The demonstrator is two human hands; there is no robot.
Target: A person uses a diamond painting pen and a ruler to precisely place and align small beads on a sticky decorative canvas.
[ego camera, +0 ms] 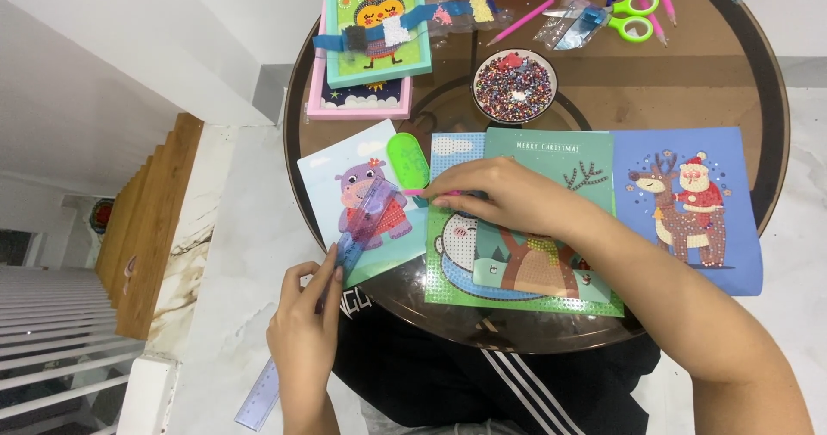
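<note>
My left hand (303, 327) grips a clear purple ruler (366, 224) that slants up over a card with a purple hippo (327, 177). My right hand (500, 198) reaches left across a green diamond-painting card with a pig and reindeer (517, 288), holding a pink pen (431, 193) whose tip sits beside a small green tray (408, 161). A round bowl of mixed beads (514, 86) stands just behind the cards.
A blue card with a reindeer and Santa (689, 202) lies at the right. Framed pictures in teal (377, 26) and pink frames (357, 103), green scissors (633, 15), pink pens (521, 21) and plastic bags lie at the back of the round brown table (741, 82).
</note>
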